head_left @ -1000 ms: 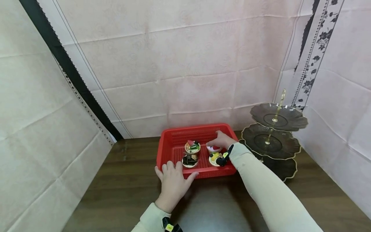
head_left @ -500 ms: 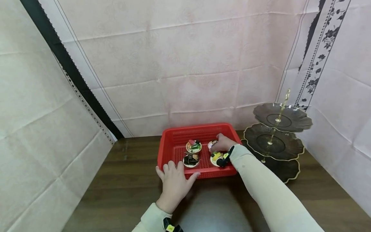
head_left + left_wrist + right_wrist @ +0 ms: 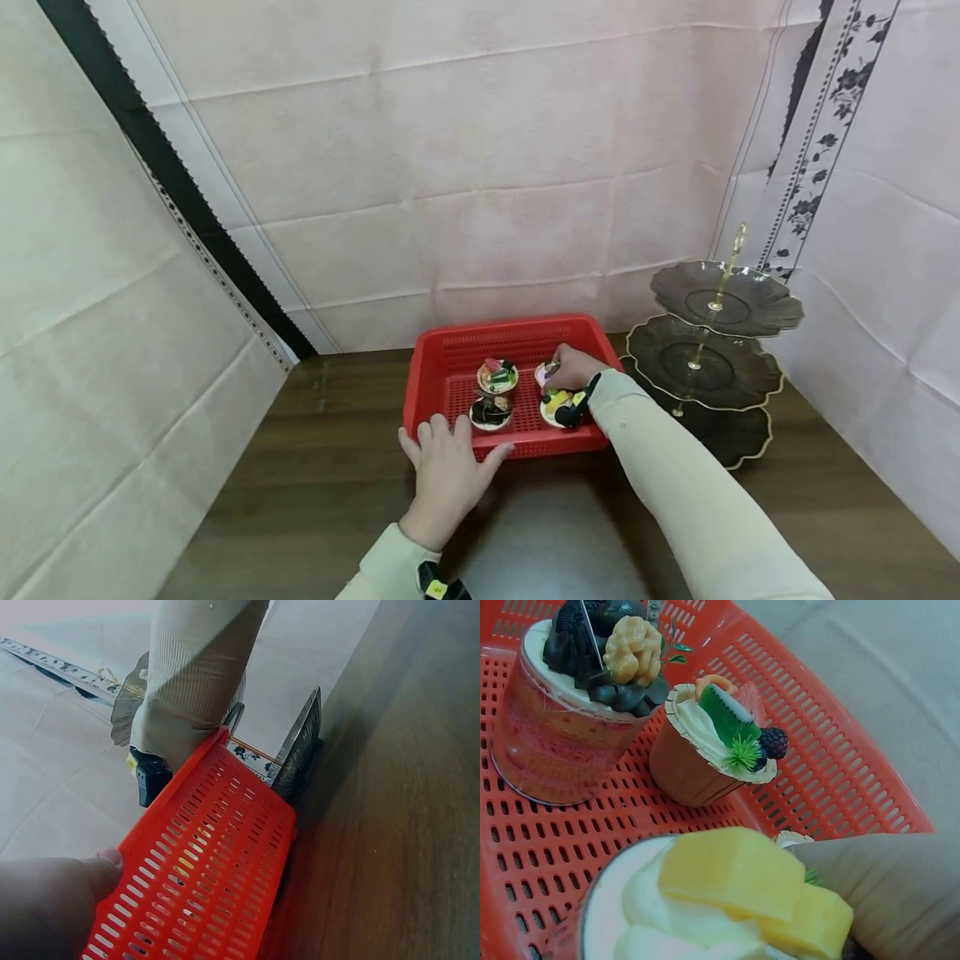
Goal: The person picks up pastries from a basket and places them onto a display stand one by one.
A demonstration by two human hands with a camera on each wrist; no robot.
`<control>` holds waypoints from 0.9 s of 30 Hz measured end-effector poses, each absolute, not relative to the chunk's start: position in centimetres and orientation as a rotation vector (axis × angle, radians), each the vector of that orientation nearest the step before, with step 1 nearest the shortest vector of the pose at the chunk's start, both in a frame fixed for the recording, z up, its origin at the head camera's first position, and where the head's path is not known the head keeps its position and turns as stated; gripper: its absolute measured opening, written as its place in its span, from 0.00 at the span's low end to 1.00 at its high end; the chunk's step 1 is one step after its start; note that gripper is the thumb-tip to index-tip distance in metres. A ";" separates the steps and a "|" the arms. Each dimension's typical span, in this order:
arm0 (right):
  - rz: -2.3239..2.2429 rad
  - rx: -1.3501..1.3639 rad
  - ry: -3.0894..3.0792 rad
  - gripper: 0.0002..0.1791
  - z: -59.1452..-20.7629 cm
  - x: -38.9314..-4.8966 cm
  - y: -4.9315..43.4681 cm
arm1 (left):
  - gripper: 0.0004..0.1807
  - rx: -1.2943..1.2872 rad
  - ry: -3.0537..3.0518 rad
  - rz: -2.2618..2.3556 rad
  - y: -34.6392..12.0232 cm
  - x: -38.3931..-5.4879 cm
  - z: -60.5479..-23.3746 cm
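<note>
Clearly one red basket (image 3: pixel 465 343), four cakes (image 3: pixel 497 379) inside | right hand (image 3: pixel 573 369) clamped on one, the back-right cake (image 3: pixel 541 376) | three others: two on the left, one just in front | left hand (image 3: pixel 446 482), fingers apart, touching the near rim (image 3: pixel 558 447) | one stand (image 3: pixel 738 375), three tiers, at the basket's right

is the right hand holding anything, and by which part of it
The right hand is at the back-right dessert cup but hides the contact, so any grip and its place cannot be told.
</note>
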State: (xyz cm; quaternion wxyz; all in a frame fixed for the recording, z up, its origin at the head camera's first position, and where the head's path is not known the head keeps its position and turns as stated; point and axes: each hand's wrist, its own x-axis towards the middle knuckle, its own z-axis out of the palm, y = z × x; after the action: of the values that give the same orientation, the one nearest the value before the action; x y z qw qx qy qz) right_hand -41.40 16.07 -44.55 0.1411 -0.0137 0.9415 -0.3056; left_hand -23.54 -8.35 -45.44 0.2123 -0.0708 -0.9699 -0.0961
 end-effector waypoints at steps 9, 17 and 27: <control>-0.898 -0.057 2.743 0.29 -44.3 -41.1 15.2 | 0.41 -0.203 -2.680 -0.232 -9.2 -23.2 -45.5; -0.884 -0.032 2.799 0.30 -43.7 -40.5 15.5 | 0.40 -0.230 -2.661 -0.243 -9.0 -23.3 -45.6; -0.919 0.030 2.815 0.35 -42.9 -40.6 15.9 | 0.40 -0.226 -2.660 -0.247 -8.6 -23.8 -46.0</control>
State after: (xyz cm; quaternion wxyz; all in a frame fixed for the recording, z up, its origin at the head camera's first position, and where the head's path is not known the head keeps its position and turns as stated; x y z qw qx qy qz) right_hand -40.60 15.91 -42.86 0.0897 0.0099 0.9467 -0.3091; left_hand -23.76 -8.62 -45.99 0.2283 -0.0819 -0.9660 -0.0895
